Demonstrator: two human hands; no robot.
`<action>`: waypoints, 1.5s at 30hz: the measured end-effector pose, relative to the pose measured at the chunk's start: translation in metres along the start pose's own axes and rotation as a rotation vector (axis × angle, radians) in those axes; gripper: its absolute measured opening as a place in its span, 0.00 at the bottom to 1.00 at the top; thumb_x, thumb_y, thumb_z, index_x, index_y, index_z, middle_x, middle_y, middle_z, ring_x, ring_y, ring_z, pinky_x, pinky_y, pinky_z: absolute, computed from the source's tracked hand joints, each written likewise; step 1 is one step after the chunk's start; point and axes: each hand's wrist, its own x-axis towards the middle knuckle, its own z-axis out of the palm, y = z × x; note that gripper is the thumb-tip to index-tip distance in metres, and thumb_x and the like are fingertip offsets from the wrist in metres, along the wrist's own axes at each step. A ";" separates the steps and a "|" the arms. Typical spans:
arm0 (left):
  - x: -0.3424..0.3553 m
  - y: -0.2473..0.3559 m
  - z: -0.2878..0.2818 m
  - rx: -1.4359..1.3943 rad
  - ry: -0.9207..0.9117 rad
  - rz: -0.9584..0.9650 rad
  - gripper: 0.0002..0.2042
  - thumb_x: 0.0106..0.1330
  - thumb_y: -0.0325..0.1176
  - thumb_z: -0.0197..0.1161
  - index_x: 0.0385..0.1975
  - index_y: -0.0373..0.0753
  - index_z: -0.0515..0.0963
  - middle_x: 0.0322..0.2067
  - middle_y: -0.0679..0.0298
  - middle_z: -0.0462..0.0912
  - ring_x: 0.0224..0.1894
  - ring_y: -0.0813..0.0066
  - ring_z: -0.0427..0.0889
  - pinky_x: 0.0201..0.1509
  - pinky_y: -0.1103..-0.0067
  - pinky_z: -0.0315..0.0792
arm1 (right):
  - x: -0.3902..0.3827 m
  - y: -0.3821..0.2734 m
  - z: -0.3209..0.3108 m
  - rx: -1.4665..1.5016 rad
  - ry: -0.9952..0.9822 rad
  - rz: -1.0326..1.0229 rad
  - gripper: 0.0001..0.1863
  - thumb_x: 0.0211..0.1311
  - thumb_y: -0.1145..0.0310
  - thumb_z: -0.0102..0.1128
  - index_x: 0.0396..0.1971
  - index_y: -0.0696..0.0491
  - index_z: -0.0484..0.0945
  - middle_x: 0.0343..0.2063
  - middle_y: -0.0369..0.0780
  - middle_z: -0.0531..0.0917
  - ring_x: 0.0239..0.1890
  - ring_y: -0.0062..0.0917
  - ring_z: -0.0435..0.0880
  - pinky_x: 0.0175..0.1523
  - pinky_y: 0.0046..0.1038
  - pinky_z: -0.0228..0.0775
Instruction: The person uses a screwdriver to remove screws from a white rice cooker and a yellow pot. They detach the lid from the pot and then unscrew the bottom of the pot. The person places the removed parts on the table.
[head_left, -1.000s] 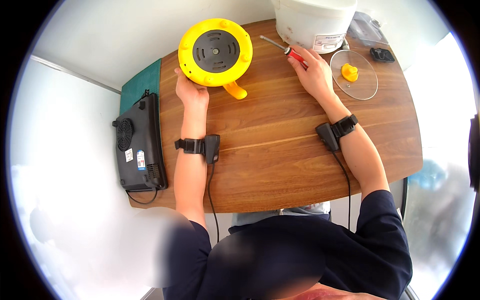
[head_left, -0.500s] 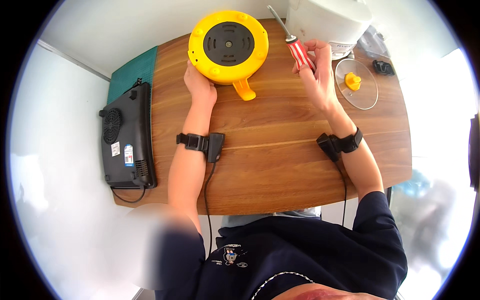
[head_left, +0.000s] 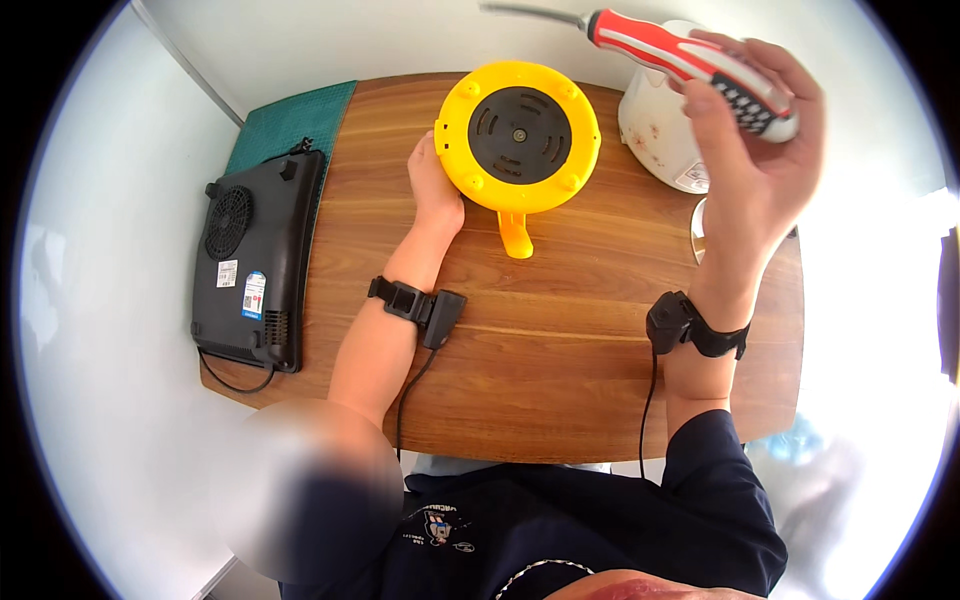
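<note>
A round yellow pot, probably an electric cooking pot, is turned so its underside with a black slotted disc faces me; its yellow handle points toward me. My left hand grips its left side, the fingers partly hidden behind the rim. High at the right, my right hand is closed around a screwdriver with a red, white and black handle. Its metal shaft points left, above and beyond the pot, apart from it. Each wrist carries a strapped black device with a cable.
At the left, a black induction cooker lies bottom up, partly over a green cutting mat. A white rice cooker stands at the back right. Beside my right wrist, a glass lid is mostly hidden. White walls border the wooden table.
My right hand has lifted the screwdriver and swung it from pointing up to pointing left. The pot sits farther right and lower in view, still in my left hand; the view has shifted too.
</note>
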 end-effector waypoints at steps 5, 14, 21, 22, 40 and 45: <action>0.001 -0.003 -0.001 -0.009 0.016 -0.003 0.11 0.78 0.34 0.51 0.32 0.42 0.76 0.30 0.74 0.78 0.32 0.85 0.76 0.39 0.81 0.71 | -0.007 0.016 -0.004 -0.003 -0.107 -0.255 0.27 0.68 0.76 0.68 0.62 0.61 0.67 0.46 0.53 0.86 0.46 0.29 0.88 0.48 0.25 0.82; -0.001 -0.003 0.000 -0.009 0.025 0.021 0.10 0.77 0.33 0.50 0.34 0.41 0.77 0.33 0.72 0.80 0.34 0.83 0.78 0.41 0.81 0.72 | -0.002 0.037 0.011 -0.113 -0.281 -0.477 0.33 0.66 0.73 0.68 0.65 0.65 0.62 0.41 0.43 0.80 0.39 0.21 0.82 0.45 0.22 0.77; 0.002 -0.008 -0.001 0.022 0.007 0.018 0.12 0.77 0.32 0.48 0.30 0.41 0.76 0.31 0.72 0.79 0.32 0.82 0.75 0.39 0.80 0.70 | -0.011 0.060 0.012 -0.092 -0.312 -0.467 0.33 0.68 0.70 0.68 0.66 0.66 0.62 0.42 0.42 0.79 0.39 0.20 0.82 0.45 0.21 0.76; 0.002 -0.008 0.000 0.027 0.014 0.017 0.13 0.77 0.32 0.47 0.29 0.41 0.75 0.30 0.72 0.78 0.32 0.82 0.74 0.39 0.80 0.69 | -0.012 0.060 0.013 -0.093 -0.318 -0.463 0.33 0.68 0.70 0.68 0.66 0.66 0.62 0.42 0.42 0.79 0.39 0.20 0.82 0.45 0.21 0.76; 0.002 -0.008 -0.001 0.064 0.029 0.020 0.14 0.77 0.33 0.47 0.25 0.43 0.69 0.26 0.74 0.72 0.29 0.83 0.69 0.35 0.78 0.66 | -0.013 0.058 0.013 -0.139 -0.346 -0.451 0.34 0.70 0.68 0.67 0.68 0.63 0.60 0.42 0.42 0.80 0.40 0.21 0.81 0.46 0.21 0.75; 0.002 -0.007 -0.003 0.063 0.057 0.006 0.13 0.77 0.33 0.47 0.25 0.44 0.68 0.26 0.74 0.71 0.29 0.83 0.68 0.35 0.79 0.66 | -0.015 0.026 0.018 -0.159 -0.369 -0.239 0.33 0.70 0.69 0.66 0.68 0.62 0.60 0.42 0.42 0.80 0.39 0.21 0.82 0.45 0.21 0.75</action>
